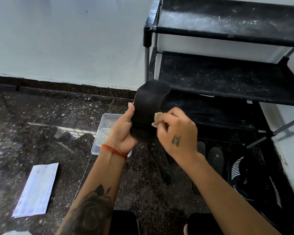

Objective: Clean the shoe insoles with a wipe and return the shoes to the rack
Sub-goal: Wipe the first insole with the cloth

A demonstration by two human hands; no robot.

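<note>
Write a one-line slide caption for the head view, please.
Left hand holds a black insole while right hand rubs it with a wipe.

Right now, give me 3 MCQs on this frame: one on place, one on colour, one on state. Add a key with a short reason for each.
1. Where is the clear plastic tray?
A. on the top rack shelf
B. on the floor, under the left forearm
C. inside a shoe

2. What colour is the insole being held?
A. white
B. red
C. black

3. What is the right hand doing?
A. pressing a wipe on the insole
B. resting flat on the floor
C. lifting the paper sheet

Key: 1 B, the tray sits on the dark floor beneath the arm. 2 C, the insole is black. 3 A, the wipe is pinched against the insole while the left hand grips it.
</note>
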